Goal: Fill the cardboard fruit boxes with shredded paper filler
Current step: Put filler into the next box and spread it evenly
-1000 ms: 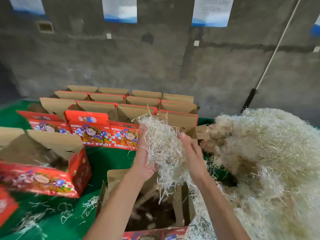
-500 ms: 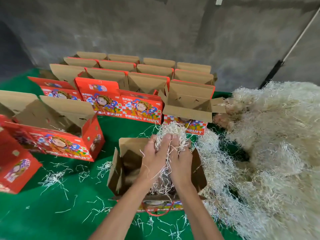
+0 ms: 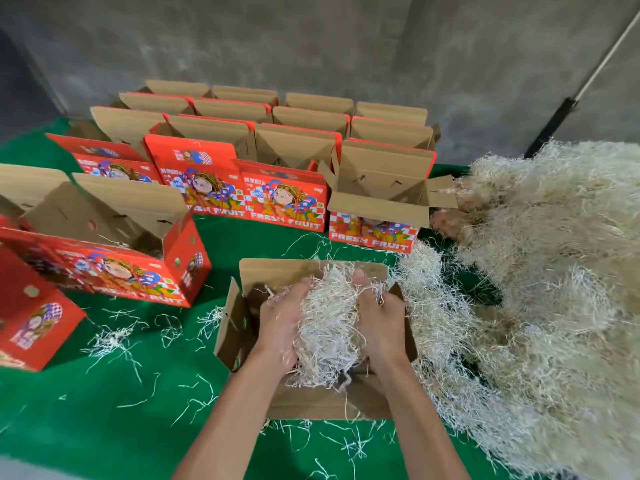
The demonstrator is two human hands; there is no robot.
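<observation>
An open cardboard fruit box [image 3: 277, 271] stands on the green cloth right in front of me. Inside its opening sits a wad of pale shredded paper [image 3: 329, 327]. My left hand [image 3: 282, 318] presses against the wad's left side and my right hand [image 3: 379, 315] against its right side, fingers pointing down into the box and partly buried in the strands. A large heap of the same shredded paper [image 3: 547, 271] lies to the right, touching the box's right side.
Several open red "FRESH FRUIT" boxes [image 3: 284, 199] stand in rows behind, up to the grey wall. Two more red boxes [image 3: 104, 251] stand at the left. Loose paper strands [image 3: 114, 341] litter the green cloth [image 3: 104, 427]. A pole [image 3: 585, 88] leans on the wall at right.
Both hands have come down from chest height with the wad and pushed it into the box in front of me. My view has tilted down.
</observation>
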